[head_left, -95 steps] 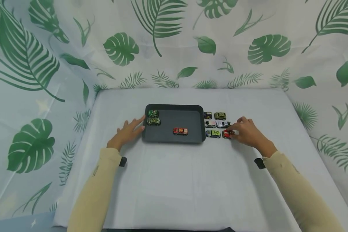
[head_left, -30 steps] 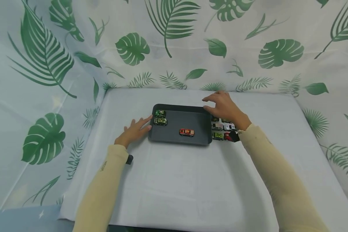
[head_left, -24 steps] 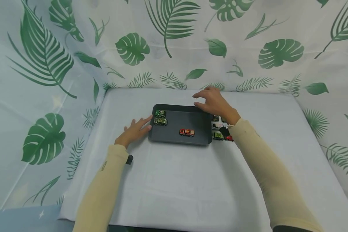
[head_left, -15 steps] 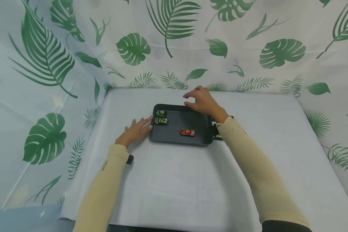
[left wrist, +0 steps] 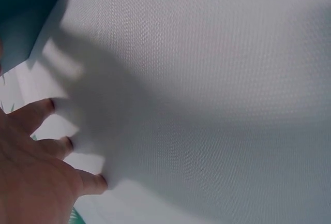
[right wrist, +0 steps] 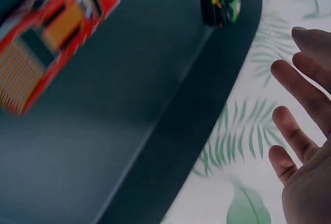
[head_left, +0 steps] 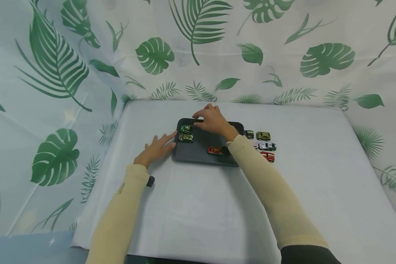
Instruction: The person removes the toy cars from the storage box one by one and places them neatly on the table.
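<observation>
A dark grey tray (head_left: 192,152) lies on the white-covered table. At its left end are a green toy car (head_left: 186,128) and, just in front, a green-and-black patterned toy car (head_left: 186,138). An orange-red toy car (head_left: 214,150) sits near the tray's front side, partly behind my right wrist; the right wrist view shows it close up. My left hand (head_left: 154,150) has spread fingers, the fingertips at the tray's left edge. Over the tray's back part hovers my right hand (head_left: 212,120), its fingers loosely bent around nothing, apart from the cars.
Right of the tray stand more toy cars: a dark one (head_left: 249,134), an olive one (head_left: 263,136), a silver one (head_left: 267,146) and a red one (head_left: 269,156). My right sleeve (head_left: 260,176) covers part of this group. A leaf-print curtain (head_left: 211,66) hangs behind.
My right hand has moved left from the red car outside the tray, past the back right corner, to above the tray. That red car stays there. My left hand keeps its place.
</observation>
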### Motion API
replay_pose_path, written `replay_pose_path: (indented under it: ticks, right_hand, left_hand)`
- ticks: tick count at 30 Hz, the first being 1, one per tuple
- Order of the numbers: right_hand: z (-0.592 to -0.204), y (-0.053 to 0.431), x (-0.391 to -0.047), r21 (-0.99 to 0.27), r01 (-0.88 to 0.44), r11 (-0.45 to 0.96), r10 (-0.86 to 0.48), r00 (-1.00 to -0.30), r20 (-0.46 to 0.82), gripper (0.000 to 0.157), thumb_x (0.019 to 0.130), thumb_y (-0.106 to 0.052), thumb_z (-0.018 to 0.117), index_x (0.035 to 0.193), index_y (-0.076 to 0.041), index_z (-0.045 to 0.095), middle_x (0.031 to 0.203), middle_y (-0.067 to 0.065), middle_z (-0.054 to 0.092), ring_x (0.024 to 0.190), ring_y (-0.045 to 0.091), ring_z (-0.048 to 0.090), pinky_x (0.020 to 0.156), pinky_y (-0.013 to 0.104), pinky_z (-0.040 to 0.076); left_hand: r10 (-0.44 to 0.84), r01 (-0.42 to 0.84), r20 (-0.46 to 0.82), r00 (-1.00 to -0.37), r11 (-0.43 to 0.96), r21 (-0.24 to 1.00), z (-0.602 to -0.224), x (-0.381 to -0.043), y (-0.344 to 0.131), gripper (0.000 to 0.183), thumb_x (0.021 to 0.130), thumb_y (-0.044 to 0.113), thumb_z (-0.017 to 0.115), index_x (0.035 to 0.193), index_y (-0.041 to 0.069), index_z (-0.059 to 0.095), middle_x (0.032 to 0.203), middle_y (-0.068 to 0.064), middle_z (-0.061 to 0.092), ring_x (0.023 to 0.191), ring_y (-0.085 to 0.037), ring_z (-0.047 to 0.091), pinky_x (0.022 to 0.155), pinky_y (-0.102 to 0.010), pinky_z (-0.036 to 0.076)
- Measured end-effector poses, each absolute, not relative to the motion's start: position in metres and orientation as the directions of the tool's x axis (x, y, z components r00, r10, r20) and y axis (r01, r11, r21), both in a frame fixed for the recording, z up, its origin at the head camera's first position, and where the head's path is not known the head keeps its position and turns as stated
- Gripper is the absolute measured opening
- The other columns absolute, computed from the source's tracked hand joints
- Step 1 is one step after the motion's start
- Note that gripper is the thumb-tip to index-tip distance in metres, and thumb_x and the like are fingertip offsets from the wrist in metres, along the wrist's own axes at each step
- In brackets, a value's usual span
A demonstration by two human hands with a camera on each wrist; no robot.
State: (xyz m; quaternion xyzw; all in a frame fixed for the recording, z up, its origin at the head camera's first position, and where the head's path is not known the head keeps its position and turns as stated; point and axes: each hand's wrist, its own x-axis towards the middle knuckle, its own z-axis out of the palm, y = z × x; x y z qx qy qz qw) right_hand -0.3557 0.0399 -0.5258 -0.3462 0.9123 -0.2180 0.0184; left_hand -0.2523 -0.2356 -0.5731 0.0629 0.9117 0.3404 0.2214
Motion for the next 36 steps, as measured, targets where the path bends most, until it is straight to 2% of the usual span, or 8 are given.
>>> replay_pose_path:
  ticks: [8,19,36]
  right_hand:
    - [-0.540,0.016,-0.354,-0.353,-0.621,0.700,-0.636,-0.767,0.088,0.034,0.099,-0.025,0.081,0.129,-0.009,0.080,0.124,0.010,0.077,0.120,0.039,0.057,0.099,0.059,0.040]
    - [-0.555,-0.002,-0.357,-0.229,-0.587,0.777,-0.606,-0.795,-0.020,0.029,0.103,-0.028,0.075,0.129,-0.016,0.080,0.117,0.008,0.078,0.122,0.038,0.056,0.105,0.060,0.038]
    - [-0.565,-0.018,-0.364,-0.203,-0.577,0.791,-0.597,-0.801,-0.050,0.035,0.100,-0.031,0.080,0.131,-0.015,0.079,0.122,0.006,0.077,0.120,0.035,0.057,0.106,0.059,0.039]
  left_hand:
    - [0.268,-0.040,-0.378,-0.886,0.768,0.639,-0.571,-0.253,-0.231,0.065,0.114,0.055,0.044,0.173,0.039,0.021,0.179,-0.014,0.008,0.161,-0.044,-0.014,0.119,-0.076,-0.012]
    - [0.271,-0.029,-0.380,-0.884,0.781,0.623,-0.573,-0.254,-0.231,0.065,0.114,0.054,0.044,0.173,0.038,0.021,0.178,-0.015,0.009,0.161,-0.045,-0.012,0.120,-0.076,-0.010]
    - [0.259,-0.030,-0.373,-0.891,0.786,0.617,-0.572,-0.255,-0.236,0.065,0.114,0.056,0.043,0.173,0.039,0.022,0.178,-0.014,0.010,0.162,-0.044,-0.011,0.120,-0.076,-0.008]
